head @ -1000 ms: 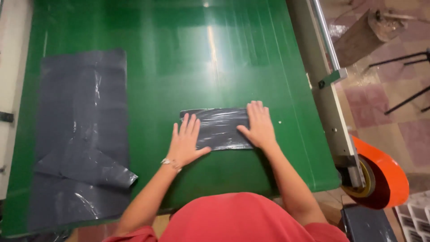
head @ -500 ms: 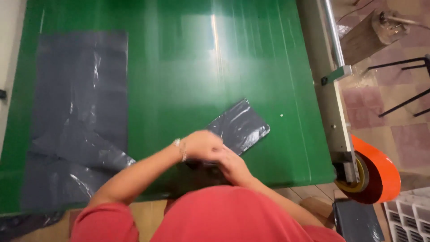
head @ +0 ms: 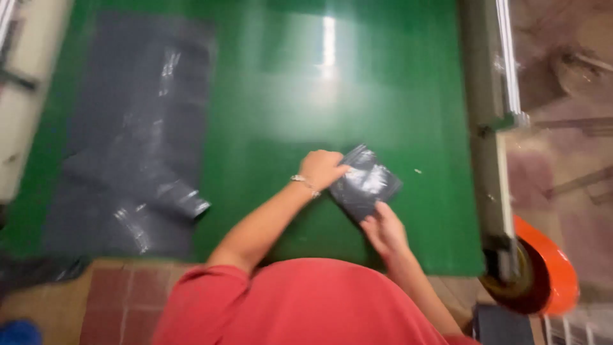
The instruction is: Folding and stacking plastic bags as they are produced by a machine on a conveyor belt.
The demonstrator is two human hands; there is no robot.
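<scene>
Both hands (head: pixel 354 198) grip folded bag (head: pixel 365 183), prob.

Green table (head: pixel 274 96), flat grey bags (head: pixel 137 134), orange tape roll (head: pixel 552 268).

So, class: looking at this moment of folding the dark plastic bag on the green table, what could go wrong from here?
1. The folded bag is slick, glossy plastic, pinched only at its edges by the left hand and right hand, so it might slip or spring open.
2. It sits near the green table's front edge, so it could slide off.
3. The flat bags at the left have a loose, turned-up corner that could snag.
</scene>
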